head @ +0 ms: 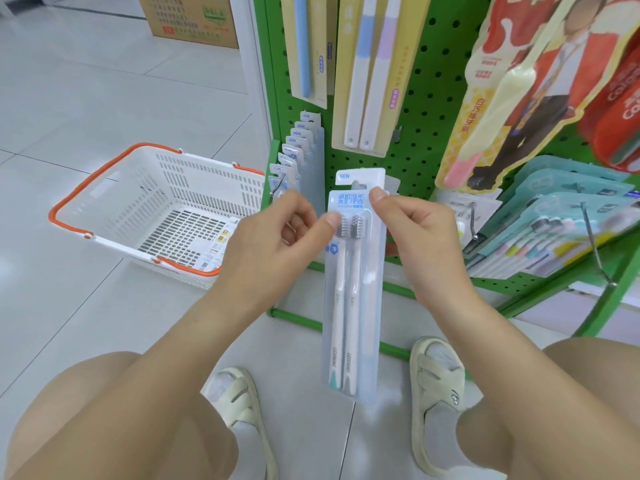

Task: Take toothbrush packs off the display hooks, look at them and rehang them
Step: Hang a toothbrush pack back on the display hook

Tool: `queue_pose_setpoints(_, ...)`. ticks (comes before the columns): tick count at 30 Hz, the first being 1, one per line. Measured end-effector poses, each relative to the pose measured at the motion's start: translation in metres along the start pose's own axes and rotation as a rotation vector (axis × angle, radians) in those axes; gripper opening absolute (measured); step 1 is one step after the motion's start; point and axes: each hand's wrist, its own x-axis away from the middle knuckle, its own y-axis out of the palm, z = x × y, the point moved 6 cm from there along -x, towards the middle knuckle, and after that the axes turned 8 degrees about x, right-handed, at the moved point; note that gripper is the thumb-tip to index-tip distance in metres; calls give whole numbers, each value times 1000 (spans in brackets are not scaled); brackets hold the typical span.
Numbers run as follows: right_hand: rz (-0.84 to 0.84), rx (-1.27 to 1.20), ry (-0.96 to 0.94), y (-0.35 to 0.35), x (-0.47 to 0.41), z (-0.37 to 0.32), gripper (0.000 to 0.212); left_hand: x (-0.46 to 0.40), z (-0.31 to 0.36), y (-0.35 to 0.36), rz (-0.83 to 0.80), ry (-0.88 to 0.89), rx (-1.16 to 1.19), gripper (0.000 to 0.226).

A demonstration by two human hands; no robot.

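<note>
On the pale tiled floor [86,81] of a shop, a white basket [166,216] with orange handles stood to the left of a green pegboard rack [433,84], and a cardboard box [188,19] sat farther back by a white post. The person crouched before the rack, knees bare and feet in light sandals over grey socks. Toothbrush packs hung from the pegboard: a beige pack with a blue brush [304,46] at the top, a beige twin pack [370,74] beside it, a row of clear packs marked NEW [298,150] lower left, a red and yellow pack [519,91] to the right, and teal multi-brush packs [561,216] at the lower right edge of the rack.

In front of the rack's lower edge, a clear twin toothbrush pack [353,289] hung upright between both hands, its top card close against the pegboard and its lower end pointing at the floor between the feet. The left hand [277,244] pinched the pack's left edge near the bristles, thumb on the front and curled fingers [294,206] behind. The right hand [419,230] pinched the right edge just below the card's top, its thumb pressed on the front and the remaining fingers curled behind the pack.
</note>
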Motion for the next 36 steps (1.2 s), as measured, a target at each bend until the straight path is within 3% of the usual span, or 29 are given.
queue_pose_setpoints(2,24,61,-10,-2,3,-2,57,1,-3,8,-53,-15,-176,57)
queue_pose_setpoints(5,25,110,-39,-3,7,-8,56,3,-1,17,-62,34,-326,57)
queue_pose_setpoints(15,-13,47,0,-2,9,-8,52,5,8,19,12,87,-220,51)
queue_pose_setpoints(19,-124,-27,76,4,11,-5,56,7,11,12,113,126,-264,52)
queue_pose_setpoints(22,-186,19,102,8,15,-5,28,6,15,9,136,213,-325,52)
queue_pose_setpoints(25,-129,-66,177,4,13,2,15,4,16,9,105,313,-343,43)
queue_pose_setpoints(29,-63,-264,305,-4,6,8,25,0,18,1,111,300,-264,37)
queue_pose_setpoints(31,-53,-329,321,-6,5,8,29,-2,15,0,51,218,-229,41)
queue_pose_setpoints(36,-44,-493,363,-4,4,10,38,4,8,19,-321,93,-61,54)
